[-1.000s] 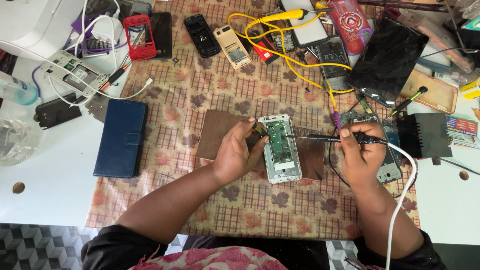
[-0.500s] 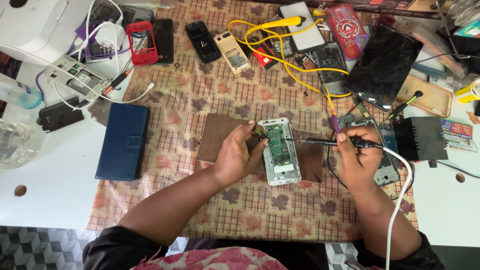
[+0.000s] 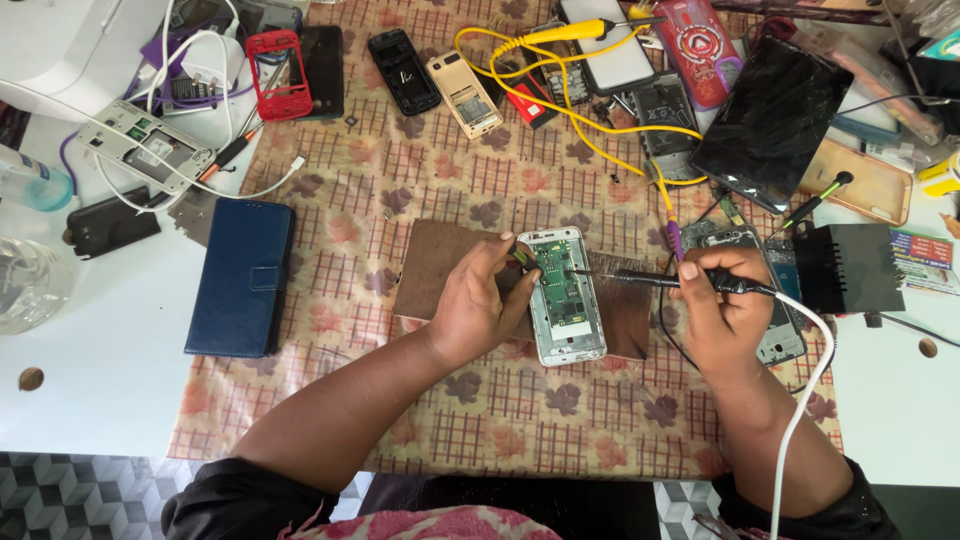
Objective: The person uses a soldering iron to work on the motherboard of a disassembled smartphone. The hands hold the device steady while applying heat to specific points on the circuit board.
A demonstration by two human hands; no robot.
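An opened white phone (image 3: 565, 297) with its green circuit board showing lies on a brown wooden board (image 3: 435, 270). My left hand (image 3: 480, 305) rests on the board and steadies the phone's left side, fingertips at its upper left corner. My right hand (image 3: 725, 305) grips a black soldering iron (image 3: 660, 279) with a white cord; its tip touches the circuit board near the phone's top.
A blue wallet case (image 3: 240, 277) lies left. Several phones and parts crowd the far edge: a red phone frame (image 3: 277, 75), a black tablet (image 3: 775, 120), a yellow-wired probe (image 3: 560, 35). A black box (image 3: 850, 267) stands at right. A checked leaf-pattern cloth (image 3: 400, 180) covers the table.
Both hands stay on the phone and iron in nearly the same pose; the view has shifted slightly.
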